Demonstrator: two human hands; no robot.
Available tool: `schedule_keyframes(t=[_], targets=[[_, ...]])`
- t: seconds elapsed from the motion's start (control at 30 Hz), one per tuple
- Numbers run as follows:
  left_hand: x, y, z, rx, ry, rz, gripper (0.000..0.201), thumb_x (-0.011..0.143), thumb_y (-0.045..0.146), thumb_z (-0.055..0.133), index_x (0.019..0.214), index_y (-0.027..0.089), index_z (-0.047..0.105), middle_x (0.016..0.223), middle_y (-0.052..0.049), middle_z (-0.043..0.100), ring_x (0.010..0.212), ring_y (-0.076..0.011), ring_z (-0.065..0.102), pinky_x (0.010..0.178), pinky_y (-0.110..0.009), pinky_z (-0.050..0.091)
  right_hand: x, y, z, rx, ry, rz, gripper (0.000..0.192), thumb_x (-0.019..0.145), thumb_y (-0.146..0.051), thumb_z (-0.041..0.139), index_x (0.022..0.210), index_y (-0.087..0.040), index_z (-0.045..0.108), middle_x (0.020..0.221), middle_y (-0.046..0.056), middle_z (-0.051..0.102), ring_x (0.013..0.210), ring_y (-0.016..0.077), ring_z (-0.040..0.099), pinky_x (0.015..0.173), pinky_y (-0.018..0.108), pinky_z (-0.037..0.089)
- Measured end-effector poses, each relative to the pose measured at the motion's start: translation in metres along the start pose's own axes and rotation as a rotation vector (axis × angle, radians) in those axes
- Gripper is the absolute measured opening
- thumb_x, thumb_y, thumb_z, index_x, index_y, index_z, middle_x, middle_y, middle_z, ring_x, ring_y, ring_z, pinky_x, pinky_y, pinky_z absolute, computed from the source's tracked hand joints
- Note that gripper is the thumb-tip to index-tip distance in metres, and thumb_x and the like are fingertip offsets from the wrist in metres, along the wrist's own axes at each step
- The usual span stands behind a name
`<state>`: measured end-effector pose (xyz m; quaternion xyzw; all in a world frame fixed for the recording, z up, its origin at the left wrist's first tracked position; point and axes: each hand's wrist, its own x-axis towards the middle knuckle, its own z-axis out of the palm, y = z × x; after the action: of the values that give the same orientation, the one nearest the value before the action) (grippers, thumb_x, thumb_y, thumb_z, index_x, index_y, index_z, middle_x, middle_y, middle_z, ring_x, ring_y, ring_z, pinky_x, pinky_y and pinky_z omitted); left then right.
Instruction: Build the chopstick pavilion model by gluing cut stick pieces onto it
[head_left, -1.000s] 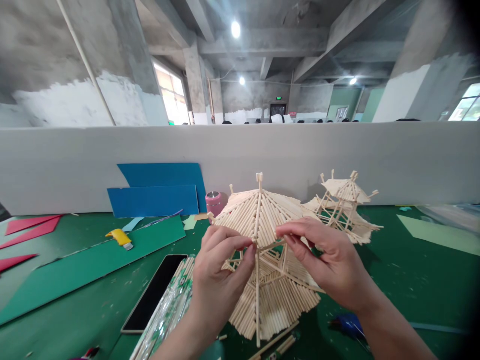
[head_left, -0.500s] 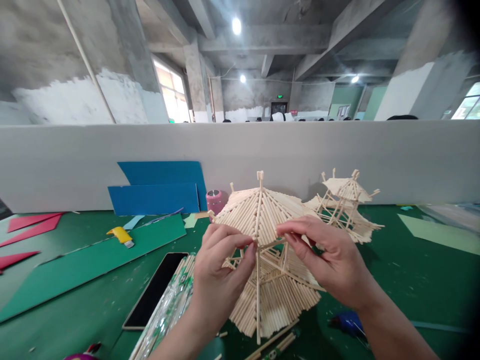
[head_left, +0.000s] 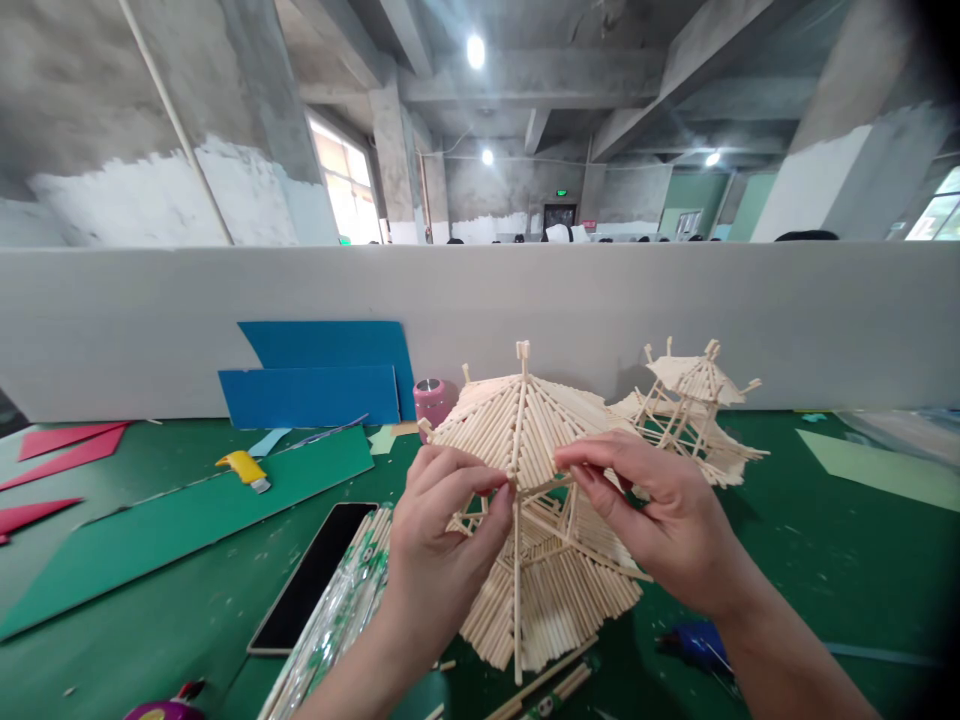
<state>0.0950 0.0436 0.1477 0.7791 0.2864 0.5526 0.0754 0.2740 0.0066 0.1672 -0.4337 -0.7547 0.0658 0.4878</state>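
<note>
A pavilion model (head_left: pixel 480 420) built of thin wooden sticks stands before me, with a sloping roof over an open frame and a wide slatted lower tier. My left hand (head_left: pixel 450 530) is closed in a pinch at the front corner of the roof, its fingertips against the rib end there. Thumb and index finger of my right hand (head_left: pixel 652 510) are pinched close to the roof's right front edge; whatever lies between them is too small or hidden to make out. Both hands cover parts of the roof edge and the frame.
Behind on the right stands a smaller stick pavilion (head_left: pixel 694 400). Left lie packaged sticks (head_left: pixel 337 610), a phone (head_left: pixel 307 585), a green board (head_left: pixel 195 530) and a yellow utility knife (head_left: pixel 244 468). A pink cup (head_left: pixel 433 402) and blue boards (head_left: pixel 307 395) stand behind; a blue tool (head_left: pixel 697 645) lies right.
Both hands keep almost the same pinching poses at the roof. The view has shifted very slightly; nothing else has visibly moved.
</note>
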Motion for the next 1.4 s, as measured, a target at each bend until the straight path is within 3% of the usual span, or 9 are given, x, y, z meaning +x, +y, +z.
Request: schedule_keyframes(t=[1.4], targets=[[0.0002,-0.0019,0.0006,-0.008,0.005,0.013,0.013,0.071,0.006,0.059,0.074,0.019,0.057,0.067,0.001,0.055,0.065,-0.0128,0.047,0.064,-0.032,0.039,-0.0007,0.0012,0.0005,-0.014,0.01,-0.009,0.021,0.08,-0.015,0.051,0.096,-0.023,0.061,0.09,0.001,0.065,0.086,0.0141,0.058,0.074,0.028,0.047]])
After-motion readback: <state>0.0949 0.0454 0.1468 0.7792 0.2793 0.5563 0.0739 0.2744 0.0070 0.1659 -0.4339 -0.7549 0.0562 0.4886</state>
